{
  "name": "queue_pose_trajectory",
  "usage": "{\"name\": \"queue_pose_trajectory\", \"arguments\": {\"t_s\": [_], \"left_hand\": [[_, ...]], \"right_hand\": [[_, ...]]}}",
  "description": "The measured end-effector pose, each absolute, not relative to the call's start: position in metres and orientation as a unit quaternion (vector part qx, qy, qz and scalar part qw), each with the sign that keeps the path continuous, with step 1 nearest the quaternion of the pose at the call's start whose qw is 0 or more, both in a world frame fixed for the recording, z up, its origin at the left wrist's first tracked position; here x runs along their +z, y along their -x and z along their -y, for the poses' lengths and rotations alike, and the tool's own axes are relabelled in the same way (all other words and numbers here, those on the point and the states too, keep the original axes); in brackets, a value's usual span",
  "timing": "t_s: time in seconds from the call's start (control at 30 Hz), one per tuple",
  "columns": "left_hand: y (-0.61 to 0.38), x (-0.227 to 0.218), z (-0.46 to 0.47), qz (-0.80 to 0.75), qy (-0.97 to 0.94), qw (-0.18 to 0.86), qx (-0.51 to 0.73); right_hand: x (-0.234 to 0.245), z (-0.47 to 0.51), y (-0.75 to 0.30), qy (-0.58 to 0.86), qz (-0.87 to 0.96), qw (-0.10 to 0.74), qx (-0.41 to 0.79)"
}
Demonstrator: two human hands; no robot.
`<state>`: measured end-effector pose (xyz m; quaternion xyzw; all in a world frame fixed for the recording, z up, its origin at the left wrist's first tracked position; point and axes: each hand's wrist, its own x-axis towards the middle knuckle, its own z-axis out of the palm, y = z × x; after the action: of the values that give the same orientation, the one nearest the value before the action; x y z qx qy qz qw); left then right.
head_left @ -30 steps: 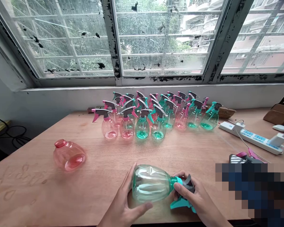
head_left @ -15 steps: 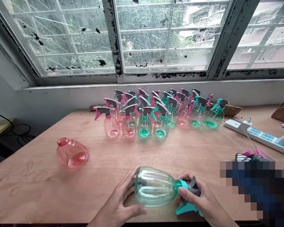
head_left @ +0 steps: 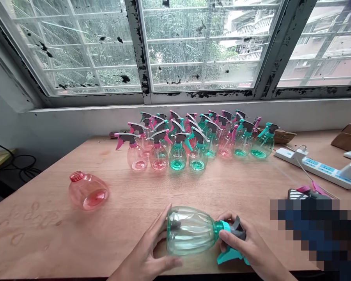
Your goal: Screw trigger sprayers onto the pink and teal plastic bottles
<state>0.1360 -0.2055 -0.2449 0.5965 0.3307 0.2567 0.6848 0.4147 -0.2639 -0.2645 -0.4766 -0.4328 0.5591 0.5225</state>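
Note:
A clear green spray bottle (head_left: 191,230) lies sideways in front of me, its neck pointing right, close above the tabletop. My left hand (head_left: 152,246) cups its base, fingers around the far side and thumb below. At the neck, my right hand (head_left: 240,238) is closed on the turquoise collar (head_left: 226,226) and grey spray head, thumb on the near side. The turquoise trigger (head_left: 229,255) hangs down below that hand. Off to the left, a pink bottle (head_left: 89,191) without a spray head rests tilted on the table.
Several pink and green spray bottles (head_left: 178,154) with heads stand grouped at the back. At right are a white power strip (head_left: 316,166), a brown box (head_left: 349,134) and pink-and-black spray heads (head_left: 310,191) beside a blurred patch. Windows rise behind the wooden table (head_left: 128,195).
The view has shifted slightly. Both hands keep nearly the same hold on the green spray bottle, which looks turned a little about its length.

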Motion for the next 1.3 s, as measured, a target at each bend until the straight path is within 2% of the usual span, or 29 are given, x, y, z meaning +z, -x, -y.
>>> {"name": "queue_pose_trajectory", "arguments": {"t_s": [0.13, 0.37, 0.57, 0.8, 1.0, 1.2, 1.3], "left_hand": [[-0.1357, -0.2459, 0.2042, -0.322, -0.632, 0.661, 0.245], [-0.1345, -0.2486, 0.2065, -0.330, -0.601, 0.686, 0.246], [-0.1335, -0.2506, 0.2053, -0.318, -0.655, 0.645, 0.233], [-0.1321, -0.2523, 0.2066, -0.303, -0.635, 0.668, 0.243], [-0.1321, -0.2527, 0.2052, -0.315, -0.682, 0.615, 0.240], [-0.1333, -0.2501, 0.2054, -0.306, -0.640, 0.661, 0.245], [-0.1328, -0.2479, 0.2065, -0.314, -0.661, 0.641, 0.234]], "right_hand": [[-0.2657, 0.2629, -0.4155, 0.481, 0.429, 0.524, 0.556], [-0.2631, 0.2633, -0.4141, 0.481, 0.441, 0.523, 0.549], [-0.2616, 0.2630, -0.4142, 0.480, 0.431, 0.530, 0.550], [-0.2600, 0.2640, -0.4131, 0.464, 0.433, 0.535, 0.557], [-0.2606, 0.2635, -0.4151, 0.473, 0.437, 0.523, 0.559], [-0.2605, 0.2651, -0.4159, 0.479, 0.445, 0.515, 0.554], [-0.2582, 0.2658, -0.4168, 0.480, 0.447, 0.506, 0.560]]}}
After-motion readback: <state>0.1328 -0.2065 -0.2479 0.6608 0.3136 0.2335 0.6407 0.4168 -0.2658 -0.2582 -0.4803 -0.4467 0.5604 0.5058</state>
